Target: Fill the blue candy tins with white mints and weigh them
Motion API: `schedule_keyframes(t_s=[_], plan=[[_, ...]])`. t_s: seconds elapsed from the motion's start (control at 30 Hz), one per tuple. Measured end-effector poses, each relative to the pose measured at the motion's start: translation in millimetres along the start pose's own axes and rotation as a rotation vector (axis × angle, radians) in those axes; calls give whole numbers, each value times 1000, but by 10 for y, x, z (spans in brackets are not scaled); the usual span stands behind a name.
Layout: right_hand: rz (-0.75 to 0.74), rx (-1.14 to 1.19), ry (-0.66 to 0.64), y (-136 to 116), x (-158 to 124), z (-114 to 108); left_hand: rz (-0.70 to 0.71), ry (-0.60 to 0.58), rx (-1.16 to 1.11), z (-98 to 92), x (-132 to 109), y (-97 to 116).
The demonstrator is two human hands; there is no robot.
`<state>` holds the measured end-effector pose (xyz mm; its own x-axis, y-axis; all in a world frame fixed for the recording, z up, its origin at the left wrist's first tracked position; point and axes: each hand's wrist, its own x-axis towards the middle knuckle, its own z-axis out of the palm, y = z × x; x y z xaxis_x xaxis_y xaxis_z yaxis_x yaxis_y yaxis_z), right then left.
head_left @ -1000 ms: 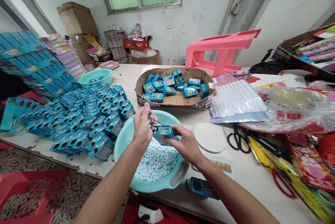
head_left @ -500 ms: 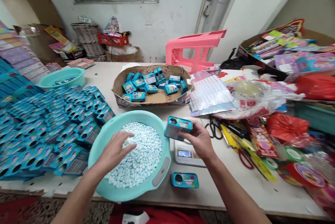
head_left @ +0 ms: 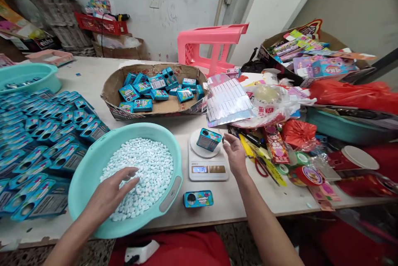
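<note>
the left hand (head_left: pixel 107 195) is spread above pale pellets (head_left: pixel 151 162) in a turquoise basin (head_left: pixel 77 175), thumb and fingers parted; i cannot tell whether it touches them. the right hand (head_left: pixel 227 143), loosely spread, is just beside a blue box (head_left: pixel 209 139) resting on a white scale (head_left: pixel 207 176). a second box (head_left: pixel 198 199) sits on the desk (head_left: pixel 231 204), between scale and near edge.
</note>
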<state>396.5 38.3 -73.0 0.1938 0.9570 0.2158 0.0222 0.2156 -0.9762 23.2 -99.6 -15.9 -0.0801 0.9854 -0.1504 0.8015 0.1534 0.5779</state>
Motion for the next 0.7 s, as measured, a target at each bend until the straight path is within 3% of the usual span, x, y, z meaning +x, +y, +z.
schedule_keyframes(t_s=[0.17,0.27,0.57,0.7], plan=[[83,6,235,53,-45,-296,-26,8,-3,49,-119,-8],[119,-14,281,90,-81,-357,-14,38,-48,67,-167,10],[138,-6,242,172,-94,-216,-29,99,-82,38,-198,5],[97,-37,135,128,-61,-99,-38,79,-89,51,-202,-19]])
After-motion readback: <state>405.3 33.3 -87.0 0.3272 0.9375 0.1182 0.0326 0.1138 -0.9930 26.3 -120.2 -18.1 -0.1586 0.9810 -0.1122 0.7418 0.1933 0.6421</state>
